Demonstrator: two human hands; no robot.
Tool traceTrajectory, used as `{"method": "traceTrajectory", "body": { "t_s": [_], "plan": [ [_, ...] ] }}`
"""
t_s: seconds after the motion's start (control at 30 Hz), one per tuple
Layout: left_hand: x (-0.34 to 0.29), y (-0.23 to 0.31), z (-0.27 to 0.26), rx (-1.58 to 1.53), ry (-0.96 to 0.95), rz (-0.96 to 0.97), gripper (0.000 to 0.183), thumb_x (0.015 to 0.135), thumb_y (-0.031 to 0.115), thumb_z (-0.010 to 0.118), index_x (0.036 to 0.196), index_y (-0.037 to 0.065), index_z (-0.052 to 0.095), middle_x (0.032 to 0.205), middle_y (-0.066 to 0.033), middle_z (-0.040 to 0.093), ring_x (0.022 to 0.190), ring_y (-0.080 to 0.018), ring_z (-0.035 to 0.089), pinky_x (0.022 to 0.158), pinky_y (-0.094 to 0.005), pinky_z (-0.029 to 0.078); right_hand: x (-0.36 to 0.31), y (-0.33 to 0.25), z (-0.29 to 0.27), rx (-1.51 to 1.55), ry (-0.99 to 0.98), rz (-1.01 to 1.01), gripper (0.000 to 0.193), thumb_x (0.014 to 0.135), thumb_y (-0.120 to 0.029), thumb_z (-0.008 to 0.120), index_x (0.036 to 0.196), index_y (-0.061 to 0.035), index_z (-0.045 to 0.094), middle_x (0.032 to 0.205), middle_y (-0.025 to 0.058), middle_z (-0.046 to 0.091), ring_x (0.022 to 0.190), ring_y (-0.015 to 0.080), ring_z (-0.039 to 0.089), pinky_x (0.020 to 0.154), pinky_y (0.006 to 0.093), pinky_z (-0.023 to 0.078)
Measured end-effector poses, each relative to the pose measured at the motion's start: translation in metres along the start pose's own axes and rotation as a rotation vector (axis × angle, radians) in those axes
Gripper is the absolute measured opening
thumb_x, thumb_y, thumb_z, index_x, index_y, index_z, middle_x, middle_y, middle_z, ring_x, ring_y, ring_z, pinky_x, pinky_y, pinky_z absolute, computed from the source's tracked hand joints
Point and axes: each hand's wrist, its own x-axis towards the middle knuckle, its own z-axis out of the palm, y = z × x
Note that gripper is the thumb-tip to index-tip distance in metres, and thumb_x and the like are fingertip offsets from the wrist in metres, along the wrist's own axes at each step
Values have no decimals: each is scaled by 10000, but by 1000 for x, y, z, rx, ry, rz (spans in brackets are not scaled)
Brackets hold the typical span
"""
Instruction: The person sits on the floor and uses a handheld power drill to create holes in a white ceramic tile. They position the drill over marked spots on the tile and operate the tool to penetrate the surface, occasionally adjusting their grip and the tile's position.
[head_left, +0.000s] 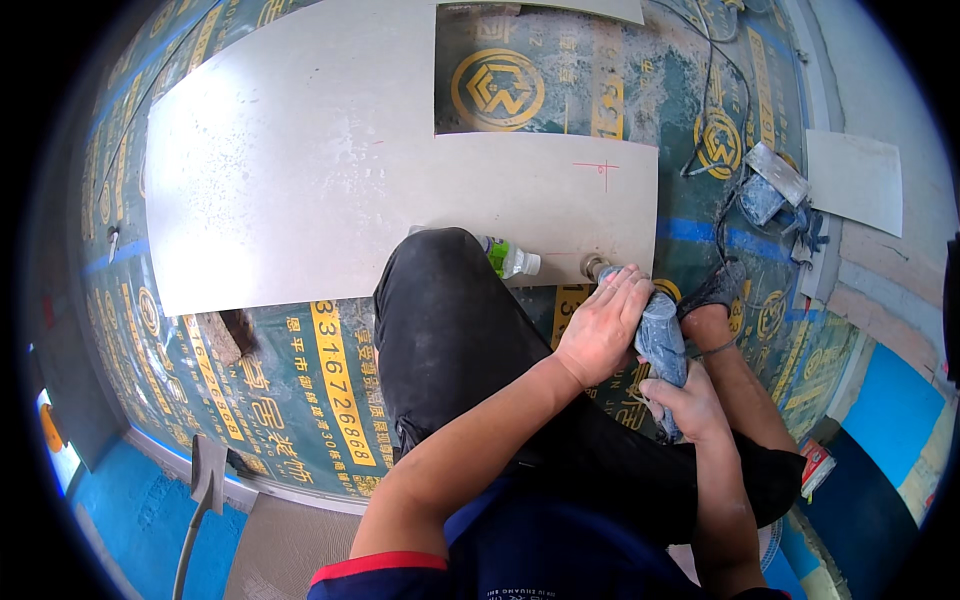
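Note:
Both my hands are on a dusty blue-grey power drill (660, 332). My left hand (608, 325) is closed over its front part, and my right hand (688, 402) grips it farther back at the handle. A round metal hole-saw bit (594, 266) points away from me and meets the large pale tile (300, 180) close to its near right corner. Whether the bit has cut in, I cannot tell. Red cross lines mark the tile farther up. Beside my knee a clear plastic bottle (512, 259) with a green label lies on the tile, partly hidden.
A dusty handheld cutter (768, 196) with a metal base plate lies at the right, its cable trailing. A pale tile piece (855, 180) leans by the wall. At lower left are a shovel (207, 470) and a rough block (218, 338). Printed green sheeting (290, 400) covers the floor.

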Motion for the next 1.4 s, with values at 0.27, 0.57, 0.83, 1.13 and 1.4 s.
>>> {"method": "traceTrajectory", "body": {
  "t_s": [0.27,0.57,0.83,1.13,1.4],
  "plan": [
    [0,-1,0,-2,5,9,821,698,98,845,1416,-21,465,1439,-228,554,1460,-414,480,1241,-496,380,0,-1,0,-23,-9,-8,351,883,-92,755,1205,8,658,772,10,624,572,88,564,533,266,449],
    [1,-1,0,1,1,5,841,690,113,856,1423,-14,463,1443,-219,551,1462,-402,480,1241,-491,379,0,0,-1,-33,-6,-14,347,879,-101,755,1198,3,665,768,8,627,566,88,563,533,269,449],
    [0,-1,0,2,-2,4,822,710,104,840,1427,-12,456,1445,-225,553,1462,-405,480,1242,-489,379,1,0,-1,-48,1,-11,340,880,-108,758,1187,8,671,758,9,629,567,91,567,541,276,451],
    [1,0,0,-5,-5,-7,847,690,109,861,1425,-10,457,1447,-226,555,1462,-403,482,1246,-488,378,1,0,-1,-53,-4,-13,346,882,-114,759,1187,20,668,754,12,629,567,91,565,542,275,445],
    [0,0,0,8,2,-11,879,673,121,878,1429,-6,447,1449,-219,549,1466,-404,477,1245,-487,379,2,1,-3,-52,-7,-8,342,879,-128,761,1174,18,667,748,14,626,558,91,561,528,273,443]
  ]
}}
